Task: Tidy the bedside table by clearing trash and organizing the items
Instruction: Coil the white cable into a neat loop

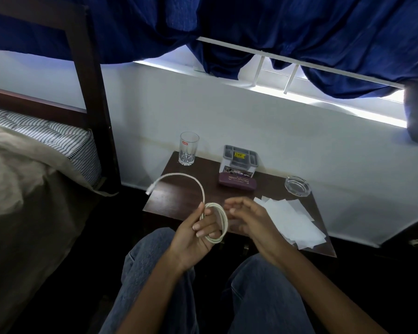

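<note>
Surface (268, 189): paper sheets (295, 220) loose at 4 o'clock, organiser box (239, 162) at 12, glass (188, 148) at 11, ashtray (297, 186) at 2, spectacle case (237, 183) just in front of the box.

Step in hand: coiling the white cable (215, 222) above the 6 o'clock edge.

Left grip (198, 237) is closed round the coil, loops over its fingers. The free plug end arcs off to 10 o'clock. Right grip (246, 218) is beside it, fingers loosely curled, seemingly empty (blurred).

Next: catch the tail, wind it in, set the coil down. The sheets, likely trash, are uncleared.
</note>
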